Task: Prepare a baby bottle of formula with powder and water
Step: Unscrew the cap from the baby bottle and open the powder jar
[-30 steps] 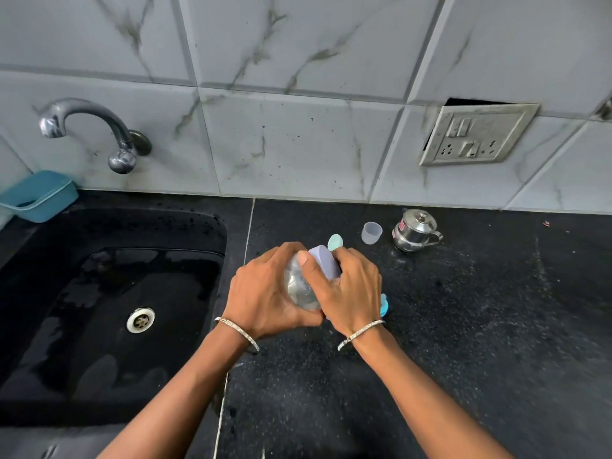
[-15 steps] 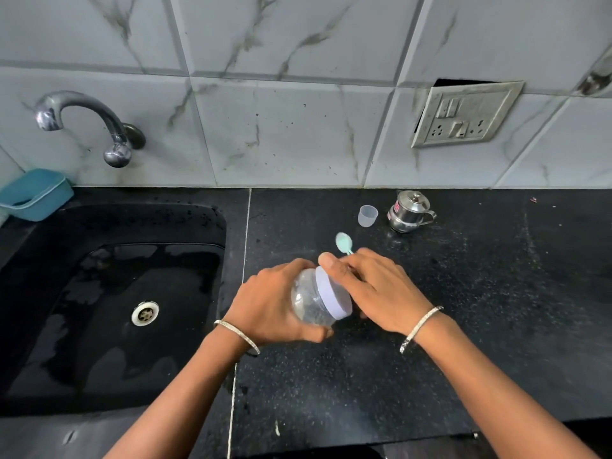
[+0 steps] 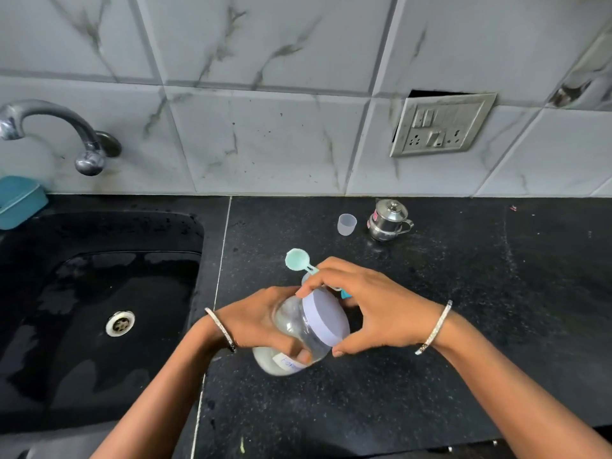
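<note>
— Two hands on one jar: the left hand (image 3: pixel 255 321) is wrapped round the clear body of the powder jar (image 3: pixel 291 329), and the right hand (image 3: pixel 374 309) has thumb and fingers curled on the rim of its lavender lid (image 3: pixel 326 318).
— Which step is that?
— Opening the powder, I'd judge, though closing it would look the same. The lid sits on the jar, and the jar is tipped between the two wrists, lid toward the right hand. At the low end, under the left palm, lies the white powder (image 3: pixel 265 359). Whether the base touches the counter (image 3: pixel 430 376) I cannot tell.
— And next?
— A twist of the lid against a firm left grip. The jar wants righting before the lid comes away, or powder could slide out. The teal scoop (image 3: pixel 297 259) lies just beyond the right fingertips, handy for measuring.
— The bottle?
— Something teal and pale shows behind the right fingers, mostly hidden; I cannot tell. Farther beyond that hand stand a small clear cup (image 3: pixel 346 224) and a steel pot (image 3: pixel 387 220), side by side.
</note>
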`<state>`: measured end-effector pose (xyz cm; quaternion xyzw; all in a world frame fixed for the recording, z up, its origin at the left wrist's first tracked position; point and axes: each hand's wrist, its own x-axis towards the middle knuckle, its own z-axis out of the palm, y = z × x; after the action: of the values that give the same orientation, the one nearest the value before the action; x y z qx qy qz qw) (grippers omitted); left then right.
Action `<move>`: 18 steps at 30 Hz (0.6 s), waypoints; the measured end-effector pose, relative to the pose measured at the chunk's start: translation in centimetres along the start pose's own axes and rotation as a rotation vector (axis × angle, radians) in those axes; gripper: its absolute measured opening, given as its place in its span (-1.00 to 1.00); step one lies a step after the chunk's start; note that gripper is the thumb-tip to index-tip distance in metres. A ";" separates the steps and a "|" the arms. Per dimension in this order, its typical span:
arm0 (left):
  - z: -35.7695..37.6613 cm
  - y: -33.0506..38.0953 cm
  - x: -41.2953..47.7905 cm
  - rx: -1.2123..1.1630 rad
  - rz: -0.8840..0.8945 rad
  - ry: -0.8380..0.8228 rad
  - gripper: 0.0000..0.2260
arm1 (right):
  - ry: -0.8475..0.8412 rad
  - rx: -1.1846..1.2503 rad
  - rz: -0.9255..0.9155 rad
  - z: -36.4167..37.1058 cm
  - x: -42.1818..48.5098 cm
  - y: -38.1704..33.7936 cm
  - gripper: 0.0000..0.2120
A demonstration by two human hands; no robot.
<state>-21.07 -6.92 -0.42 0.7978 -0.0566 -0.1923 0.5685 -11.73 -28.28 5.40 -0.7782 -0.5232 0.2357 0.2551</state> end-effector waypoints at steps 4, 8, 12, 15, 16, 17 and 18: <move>0.2 -0.6 1.0 -0.137 -0.039 -0.083 -0.47 | -0.002 -0.172 -0.153 0.1 -0.3 0.5 -0.35; 0.2 -1.4 1.3 -0.205 -0.042 -0.102 -0.43 | 0.147 -0.176 -0.144 -0.8 -1.3 2.3 -0.34; 0.3 -2.5 1.4 -0.284 -0.020 0.010 -0.37 | 0.562 0.079 0.097 -0.3 -2.6 7.3 -0.27; 0.6 -3.3 1.7 -0.319 0.002 0.126 -0.27 | 0.833 0.290 0.317 2.4 -3.8 12.8 -0.30; 0.7 -3.5 1.8 -0.323 0.006 0.165 -0.23 | 0.885 0.367 0.376 3.6 -4.2 14.4 -0.31; 0.8 -3.6 1.8 -0.323 0.013 0.195 -0.20 | 0.916 0.430 0.427 4.8 -4.6 15.8 -0.33; 0.8 -3.7 1.8 -0.323 0.022 0.217 -0.20 | 0.928 0.469 0.470 6.0 -5.0 17.0 -0.33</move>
<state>-20.21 -6.91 -4.52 0.7115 0.0281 -0.1054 0.6941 -5.44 -37.53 -9.54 -0.8182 -0.1028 0.0294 0.5649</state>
